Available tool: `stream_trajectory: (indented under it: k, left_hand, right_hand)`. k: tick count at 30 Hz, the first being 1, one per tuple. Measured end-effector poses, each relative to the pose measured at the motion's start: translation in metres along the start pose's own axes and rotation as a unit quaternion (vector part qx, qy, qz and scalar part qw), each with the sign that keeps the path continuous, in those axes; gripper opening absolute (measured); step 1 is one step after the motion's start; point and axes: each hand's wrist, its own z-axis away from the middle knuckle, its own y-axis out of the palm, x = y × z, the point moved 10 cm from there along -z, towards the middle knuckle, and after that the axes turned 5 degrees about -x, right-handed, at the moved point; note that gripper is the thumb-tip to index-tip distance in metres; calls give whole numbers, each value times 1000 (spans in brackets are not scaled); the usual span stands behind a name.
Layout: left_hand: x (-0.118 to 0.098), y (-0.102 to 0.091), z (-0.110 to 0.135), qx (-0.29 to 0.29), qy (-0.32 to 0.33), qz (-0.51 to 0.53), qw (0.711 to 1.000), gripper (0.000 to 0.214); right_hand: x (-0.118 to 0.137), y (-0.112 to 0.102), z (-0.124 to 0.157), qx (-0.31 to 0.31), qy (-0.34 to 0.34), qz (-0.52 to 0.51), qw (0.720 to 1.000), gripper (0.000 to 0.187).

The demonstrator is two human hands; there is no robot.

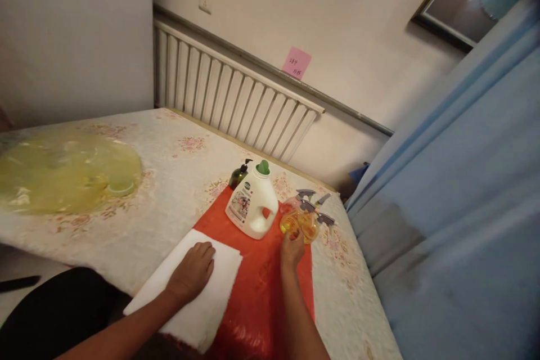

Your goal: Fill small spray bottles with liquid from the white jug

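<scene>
My left hand (194, 271) rests palm down on a folded white cloth (169, 298), its fingers slightly bent and holding nothing visible. At the right edge of a red sheet (253, 275), my right hand (292, 248) has its thumb and fingers closed on the lower part of a clear spray bottle (290, 221) with yellow-orange liquid. Another yellow spray bottle (311, 227) stands close beside it, and pinkish plastic shows behind them. Between my hands and farther back stands a white jug (253, 202) with a green inner spout and a label, upright on the red sheet.
Behind the jug is a dark green pump bottle (239, 175). A yellowish transparent plastic bag (63, 174) lies at the left on the flowered tablecloth (169, 174). A radiator (228, 87) borders the far side, a blue curtain (455, 197) the right. A black rounded object (63, 315) is at lower left.
</scene>
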Motion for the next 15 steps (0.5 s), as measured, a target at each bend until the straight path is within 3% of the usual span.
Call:
stream_trajectory:
  k: [4, 10, 15]
  left_hand:
    - [-3, -1, -1, 14, -2, -5, 1000, 19]
    - [-5, -1, 1, 22, -4, -11, 1000, 19]
    - [1, 3, 4, 28, -13, 28, 999, 23]
  right_hand:
    - [17, 13, 61, 65, -9, -56, 996, 30]
    - [67, 35, 160, 149, -69, -139, 977, 26]
    - [97, 51, 198, 173, -162, -169, 957, 33]
